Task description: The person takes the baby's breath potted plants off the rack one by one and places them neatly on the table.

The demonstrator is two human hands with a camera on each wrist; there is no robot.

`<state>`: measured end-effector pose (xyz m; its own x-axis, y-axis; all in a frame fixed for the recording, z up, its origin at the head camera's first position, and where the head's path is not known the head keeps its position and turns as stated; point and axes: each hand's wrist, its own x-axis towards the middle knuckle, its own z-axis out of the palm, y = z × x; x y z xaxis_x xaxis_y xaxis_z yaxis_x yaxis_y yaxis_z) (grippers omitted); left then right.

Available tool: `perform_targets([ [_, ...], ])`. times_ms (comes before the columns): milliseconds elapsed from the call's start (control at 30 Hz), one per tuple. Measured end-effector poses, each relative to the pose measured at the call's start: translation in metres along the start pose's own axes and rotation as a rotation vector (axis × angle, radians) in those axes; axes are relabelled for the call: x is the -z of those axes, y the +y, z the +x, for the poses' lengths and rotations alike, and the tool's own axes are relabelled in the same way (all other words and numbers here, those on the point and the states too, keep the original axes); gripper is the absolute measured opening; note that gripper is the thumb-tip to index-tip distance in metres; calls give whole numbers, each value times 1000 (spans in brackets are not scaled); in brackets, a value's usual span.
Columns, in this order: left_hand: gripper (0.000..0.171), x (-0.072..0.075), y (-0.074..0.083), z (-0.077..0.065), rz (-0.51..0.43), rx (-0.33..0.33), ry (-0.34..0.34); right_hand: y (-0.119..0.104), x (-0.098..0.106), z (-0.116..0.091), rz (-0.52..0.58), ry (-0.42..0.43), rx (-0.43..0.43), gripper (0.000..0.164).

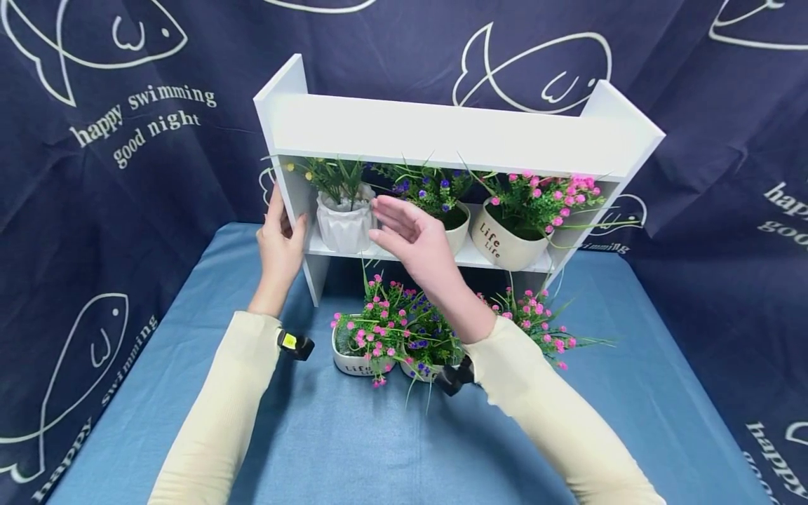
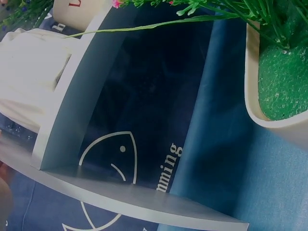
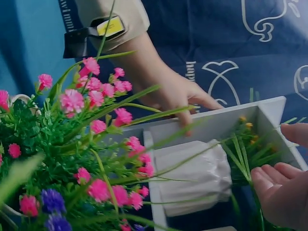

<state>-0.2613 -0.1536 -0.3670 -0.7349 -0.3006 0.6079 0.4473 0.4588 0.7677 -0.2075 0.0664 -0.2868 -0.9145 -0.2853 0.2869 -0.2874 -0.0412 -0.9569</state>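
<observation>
A white two-tier shelf (image 1: 442, 133) stands on the table. My left hand (image 1: 280, 245) grips its left side panel, with the thumb over the front edge and the fingers along the outer face. On the middle board, at the left end, sits a white fluted pot (image 1: 344, 228) with grassy leaves and small yellow flowers. My right hand (image 1: 416, 242) is held out at this pot's right side, fingers straight, fingertips right by its rim. In the right wrist view its fingers (image 3: 272, 180) are beside the leaves. The right hand partly hides the cream pot with purple flowers (image 1: 456, 228).
A cream pot with pink flowers (image 1: 511, 238), lettered "Life", sits at the middle board's right end. Below, in front of the shelf, stand more flower pots, among them a pink-flowered one (image 1: 362, 365) and a purple-flowered one (image 1: 419, 370). A dark fish-print cloth (image 1: 391, 42) hangs behind.
</observation>
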Motion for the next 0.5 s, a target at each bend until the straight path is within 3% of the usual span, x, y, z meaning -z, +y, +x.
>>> perform_targets([
  [500,61,-1,0,-1,-4,-11,2,7,-18,26,-123,52,-231,66],
])
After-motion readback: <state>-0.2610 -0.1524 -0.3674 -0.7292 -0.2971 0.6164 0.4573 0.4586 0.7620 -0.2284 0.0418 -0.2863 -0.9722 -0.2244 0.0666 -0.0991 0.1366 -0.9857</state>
